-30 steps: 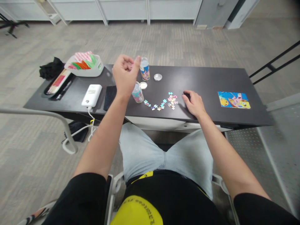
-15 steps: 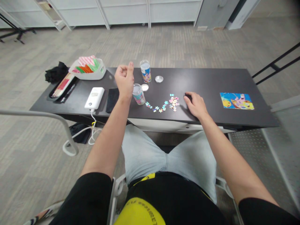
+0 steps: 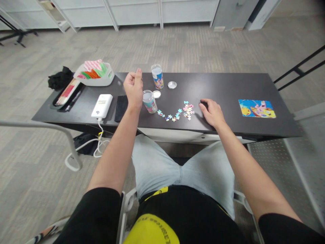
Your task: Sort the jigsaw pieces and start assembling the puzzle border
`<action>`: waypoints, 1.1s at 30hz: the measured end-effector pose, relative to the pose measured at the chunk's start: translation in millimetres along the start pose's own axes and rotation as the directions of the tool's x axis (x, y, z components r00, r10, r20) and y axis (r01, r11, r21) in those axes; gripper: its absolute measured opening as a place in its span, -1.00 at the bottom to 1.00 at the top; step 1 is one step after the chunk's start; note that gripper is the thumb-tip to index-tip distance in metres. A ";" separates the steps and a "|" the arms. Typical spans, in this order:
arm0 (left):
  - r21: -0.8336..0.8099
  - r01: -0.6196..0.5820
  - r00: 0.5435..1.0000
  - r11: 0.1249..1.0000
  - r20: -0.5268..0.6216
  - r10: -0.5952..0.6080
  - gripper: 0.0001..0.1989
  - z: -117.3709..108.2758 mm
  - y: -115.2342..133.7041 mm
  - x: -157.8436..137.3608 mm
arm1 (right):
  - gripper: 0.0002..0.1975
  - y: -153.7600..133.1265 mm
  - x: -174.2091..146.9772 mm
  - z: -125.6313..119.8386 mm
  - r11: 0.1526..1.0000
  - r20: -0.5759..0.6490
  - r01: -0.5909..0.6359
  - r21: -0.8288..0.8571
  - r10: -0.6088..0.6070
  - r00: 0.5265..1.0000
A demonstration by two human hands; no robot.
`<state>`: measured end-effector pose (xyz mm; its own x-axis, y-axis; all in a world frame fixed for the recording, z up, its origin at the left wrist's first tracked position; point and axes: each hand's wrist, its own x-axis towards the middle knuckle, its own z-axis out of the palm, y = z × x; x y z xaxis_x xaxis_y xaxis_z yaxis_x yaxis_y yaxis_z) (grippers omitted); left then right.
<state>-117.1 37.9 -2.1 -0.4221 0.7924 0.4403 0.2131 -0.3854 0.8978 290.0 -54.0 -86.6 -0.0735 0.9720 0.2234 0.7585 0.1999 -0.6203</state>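
Just left of the middle of the frame, above the table [image 3: 228, 86], the left hand [image 3: 134, 87] is raised with its fingers curled in and its thumb pointing up; whether it pinches anything cannot be told. Right of the middle, the right hand [image 3: 212, 112] rests on the tabletop, thumb spread apart from the fingers. Near its thumb side, around the center, lies a loose heap of puzzle pieces [image 3: 188, 108], with more trailing left in a curved row toward a clear jar [image 3: 150, 105] with a colored label. That jar stands upright just beside the left wrist. A second jar [image 3: 158, 82] stands upright behind it, higher in the frame. One round lid [image 3: 157, 94] lies near both jars, another lid [image 3: 172, 85] to the right. At the far right of the tabletop lies a bright picture card [image 3: 257, 109], well apart from the pieces.
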 end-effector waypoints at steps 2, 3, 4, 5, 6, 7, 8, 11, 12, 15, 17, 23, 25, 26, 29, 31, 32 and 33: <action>-0.003 -0.009 1.000 1.000 -0.016 0.009 -0.13 -2.0 3.6 -6.1 | -0.31 0.2 -0.1 0.1 1.000 0.001 0.001 -0.004 -0.001 1.000; -0.013 -0.010 1.000 1.000 -0.019 0.010 -0.12 -2.9 4.8 -9.4 | -0.31 0.2 0.0 0.2 1.000 0.002 0.000 -0.006 0.000 1.000; -0.024 -0.009 1.000 1.000 -0.015 0.009 -0.11 -3.5 5.4 -12.6 | -0.32 0.1 0.0 0.2 1.000 0.004 0.000 -0.006 0.000 1.000; -0.032 -0.009 1.000 0.999 -0.004 0.009 -0.10 -4.1 5.3 -15.3 | -0.33 -0.1 0.1 0.2 1.000 0.007 -0.001 -0.006 0.001 1.000; -0.028 -0.007 1.000 1.000 0.013 0.007 -0.09 -4.5 4.5 -17.4 | -0.33 -0.2 0.2 0.2 1.000 0.010 0.000 -0.005 0.000 1.000; -0.007 -0.003 0.999 1.000 0.032 0.003 -0.08 -4.8 3.1 -18.8 | -0.33 -0.4 0.4 0.3 1.000 0.013 0.000 -0.004 0.000 1.000; 0.026 0.003 0.999 1.000 0.049 -0.005 -0.07 -5.0 1.4 -19.4 | -0.33 -0.5 0.6 0.4 1.000 0.014 -0.001 -0.004 0.001 1.000; 0.124 0.029 0.997 0.992 0.073 -0.038 -0.04 -6.5 -0.7 -18.1 | -0.32 -0.1 1.2 1.1 1.000 0.011 -0.006 -0.005 0.006 1.000; 0.146 0.006 0.998 0.989 0.061 -0.015 -0.05 -7.7 1.2 -17.9 | -0.32 0.2 1.3 1.4 1.000 0.010 -0.009 -0.007 0.009 1.000; 0.214 -0.202 0.975 0.956 -0.051 0.217 -0.10 -13.9 18.3 -26.3 | -0.33 0.8 1.5 1.6 1.000 0.009 -0.010 -0.011 0.010 1.000; 0.277 -0.344 0.919 0.897 -0.100 0.383 -0.15 -19.3 35.3 -45.1 | -0.32 0.6 1.3 1.3 1.000 0.009 -0.006 -0.009 0.006 1.000; 0.478 -0.505 0.860 0.719 0.353 0.369 -0.68 -28.7 50.8 -165.7 | -0.24 -3.1 -2.7 -0.5 0.998 0.030 0.052 -0.037 -0.051 0.998; 0.602 -0.458 0.860 0.654 0.486 0.156 -0.76 -29.2 41.4 -204.4 | -0.20 -4.6 -5.0 -1.1 0.991 0.072 0.118 -0.055 -0.114 0.991; 0.630 -0.437 0.864 0.641 0.493 0.105 -0.62 -29.0 36.5 -219.0 | -0.18 -5.3 -6.0 -1.6 0.986 0.097 0.157 -0.062 -0.151 0.984; 0.738 -0.361 0.878 0.570 0.475 -0.059 -0.22 -25.4 27.0 -241.2 | -0.16 -7.7 -7.7 -3.3 0.967 0.175 0.241 -0.087 -0.223 0.959; 0.778 -0.344 0.865 0.526 0.480 -0.145 -0.15 -19.2 26.7 -242.4 | -0.18 -10.1 -7.8 -3.7 0.959 0.211 0.258 -0.114 -0.230 0.950; 0.780 -0.351 0.851 0.518 0.497 -0.170 -0.16 -14.8 27.8 -240.6 | -0.19 -11.7 -7.6 -3.3 0.958 0.221 0.259 -0.127 -0.227 0.948; 0.772 -0.367 0.833 0.519 0.521 -0.186 -0.19 -9.6 29.5 -237.8 | -0.22 -13.6 -7.3 -2.3 0.957 0.223 0.256 -0.138 -0.222 0.949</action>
<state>-18.9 -166.4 -80.3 0.0677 0.9782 0.1962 0.9458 -0.1255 0.2996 281.6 -64.1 -78.0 -0.3826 0.9058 0.1822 0.7963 0.4233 -0.4321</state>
